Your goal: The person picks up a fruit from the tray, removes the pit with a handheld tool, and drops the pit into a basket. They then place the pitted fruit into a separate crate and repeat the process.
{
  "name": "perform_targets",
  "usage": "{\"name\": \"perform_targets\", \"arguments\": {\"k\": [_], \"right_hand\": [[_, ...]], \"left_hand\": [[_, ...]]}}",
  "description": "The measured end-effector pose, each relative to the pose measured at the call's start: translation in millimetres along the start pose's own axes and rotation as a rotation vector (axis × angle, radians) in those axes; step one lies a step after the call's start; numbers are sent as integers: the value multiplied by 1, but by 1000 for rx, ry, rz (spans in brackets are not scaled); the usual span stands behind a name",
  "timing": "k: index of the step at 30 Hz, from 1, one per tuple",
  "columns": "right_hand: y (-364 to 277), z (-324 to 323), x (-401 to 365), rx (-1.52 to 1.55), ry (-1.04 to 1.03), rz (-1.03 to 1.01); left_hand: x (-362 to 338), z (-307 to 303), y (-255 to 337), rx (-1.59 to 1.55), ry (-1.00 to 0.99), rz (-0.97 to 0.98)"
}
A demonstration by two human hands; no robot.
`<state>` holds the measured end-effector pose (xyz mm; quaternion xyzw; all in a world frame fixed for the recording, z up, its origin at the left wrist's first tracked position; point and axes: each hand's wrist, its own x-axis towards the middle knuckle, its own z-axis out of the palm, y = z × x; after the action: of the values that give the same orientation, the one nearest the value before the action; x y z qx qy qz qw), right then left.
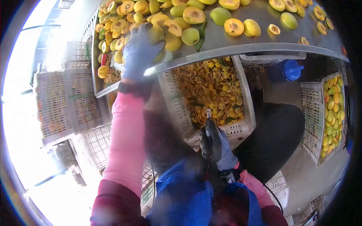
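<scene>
now left hand (140, 52) at fruit (156, 34), right (215, 145) holding tool (209, 113)

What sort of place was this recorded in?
Probably a fruit-processing or packing shed: a shiny metal worktable bears halved yellow fruit, a white plastic crate below holds cut fruit pieces, and slatted plastic crates stand stacked at the left.

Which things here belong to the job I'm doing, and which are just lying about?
Job:
cut fruit
left hand, among it
right hand, holding metal-tipped tool
metal table
crate of fruit pieces

Probably lying about:
blue container
green leaf
</scene>
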<state>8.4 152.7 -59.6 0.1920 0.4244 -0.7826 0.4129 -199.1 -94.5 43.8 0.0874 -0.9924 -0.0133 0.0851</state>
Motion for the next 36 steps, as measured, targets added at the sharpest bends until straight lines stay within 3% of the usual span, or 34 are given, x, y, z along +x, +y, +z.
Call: {"name": "perform_targets", "arguments": {"k": [1,2,3,4,5,6,8,10,11,13,15,16,19,21,22,24,28,30,32,35,36], "right_hand": [[-6,-2,-2,-33,-18,-23],[-14,-3,-4,-206,-16,-215],[-22,-3,-5,-379,20,-407],[-34,1,-6,-692,68,-760],[-34,2,-6,-813,72,-929],[-34,4,-6,-928,98,-1104],[-32,7,-9,-765,-3,-963],[-38,12,-16,-583,-132,-691],[-31,10,-13,-763,-119,-711],[-47,33,-26,-287,7,-533],[-51,32,-25,-584,-10,-475],[-50,31,-25,-733,-18,-439],[-41,29,-24,-869,-50,-411],[-35,30,-30,-820,-3,-581],[-33,30,-32,-793,20,-666],[-28,29,-33,-786,-9,-570],[-19,25,-37,-610,5,-445],[-19,21,-37,-855,42,-606],[-15,18,-36,-879,55,-601],[-1,12,-32,-716,26,-506],[3,10,-33,-751,11,-580]], "left_hand": [[-12,-4,-2,-116,52,38],[-24,-6,-1,-237,106,76],[-39,-2,-1,-659,69,27],[-59,-3,6,-1010,-23,-73],[-82,-31,28,-1235,-270,-359],[-106,-24,34,-1073,-222,-198],[-153,-10,46,-715,-54,75],[-171,-14,69,-1002,-294,-167],[-178,-14,75,-1097,-364,-254],[-194,-3,69,-1212,-356,-299],[-205,8,58,-1487,-390,-434],[-210,8,53,-1311,-392,-288],[-206,-8,54,-892,-259,66],[-213,1,51,-647,35,187],[-213,-3,54,-906,-58,-46],[-211,-14,72,-1404,-252,-536],[-214,-8,83,-1169,-118,-313],[-217,-3,84,-1127,-70,-257],[-220,-3,90,-1184,-51,-292],[-222,9,89,-1030,92,-48],[-223,8,92,-1077,93,-90]]}}
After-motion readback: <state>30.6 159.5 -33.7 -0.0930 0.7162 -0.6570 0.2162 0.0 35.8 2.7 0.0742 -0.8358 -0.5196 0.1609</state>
